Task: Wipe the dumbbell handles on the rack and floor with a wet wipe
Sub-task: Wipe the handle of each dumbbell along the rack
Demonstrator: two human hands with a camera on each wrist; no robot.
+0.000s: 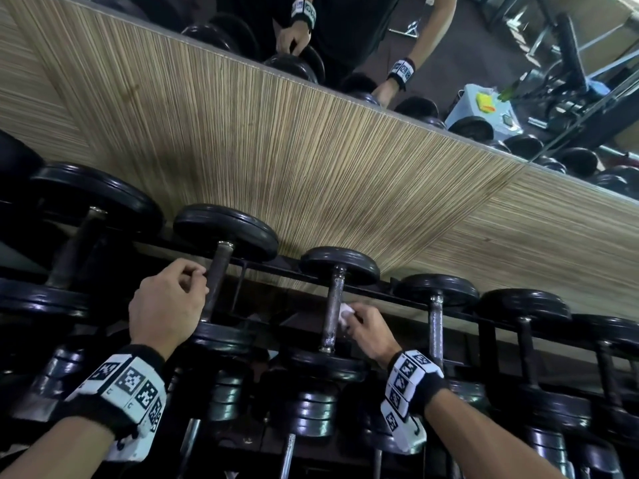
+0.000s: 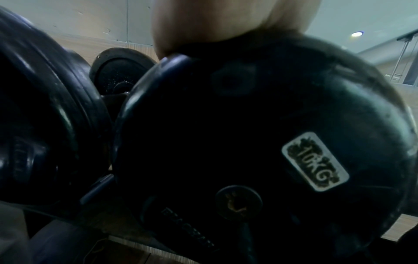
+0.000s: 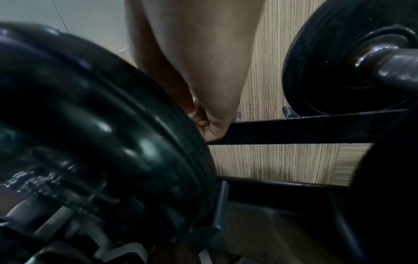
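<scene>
A row of black dumbbells lies across a black rack (image 1: 276, 268) in the head view. My right hand (image 1: 356, 319) pinches a small white wet wipe (image 1: 345, 312) against the right side of one metal handle (image 1: 333, 299). My left hand (image 1: 200, 275) is one dumbbell to the left, fingers curled against its darker handle (image 1: 216, 281). The left wrist view shows only the heel of my left hand (image 2: 214, 21) above that dumbbell's end plate (image 2: 260, 125), marked 10KG. In the right wrist view my right hand (image 3: 203, 75) reaches past a black plate (image 3: 101, 134); the wipe is hidden there.
More dumbbells (image 1: 436, 326) continue to the right, and a lower tier (image 1: 304, 409) sits under my wrists. Behind the rack rises a striped wood-panel wall (image 1: 311, 167) with a mirror (image 1: 484, 46) above it, reflecting a person's arms and gym equipment.
</scene>
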